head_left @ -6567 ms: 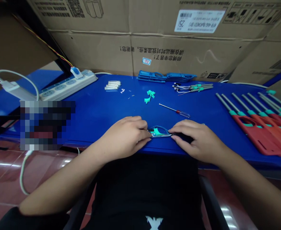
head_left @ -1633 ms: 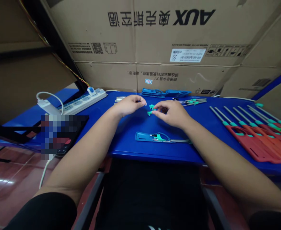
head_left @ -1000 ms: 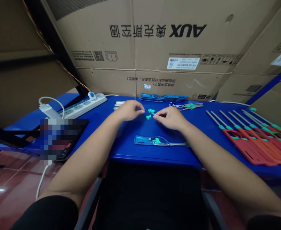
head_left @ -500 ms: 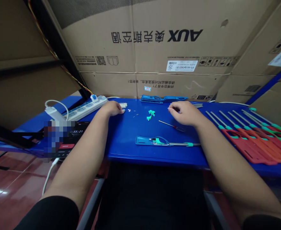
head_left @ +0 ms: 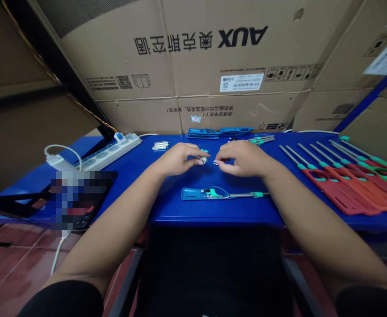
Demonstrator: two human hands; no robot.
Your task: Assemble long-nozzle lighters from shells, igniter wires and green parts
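Note:
Above the middle of the blue table, my left hand (head_left: pixel 185 158) pinches a small clear cylindrical part (head_left: pixel 204 160). Facing it a short way to the right, my right hand (head_left: pixel 236 159) has thumb and forefinger closed on a tiny whitish piece (head_left: pixel 215 162). Some green pieces (head_left: pixel 204 151) show behind my left fingertips, partly hidden. Nearer the front edge lies an opened blue lighter body (head_left: pixel 193 194) with green parts inside and a metal tube (head_left: pixel 241 195). Several silvery cylinders (head_left: pixel 160 145) lie left of my left hand.
Blue casings (head_left: pixel 203 133) lie at the back by the cardboard (head_left: pixel 167 79). Metal tubes (head_left: pixel 262 139) are behind my right hand. Red and green lighters (head_left: pixel 338 189) fill the right side. A power strip (head_left: pixel 111 152) and a dark device (head_left: pixel 96 193) are left.
My left hand has moved right from beside the cylinders, bringing a small part to the middle. My right hand has moved slightly left, and the two are now close. The view has shifted a little.

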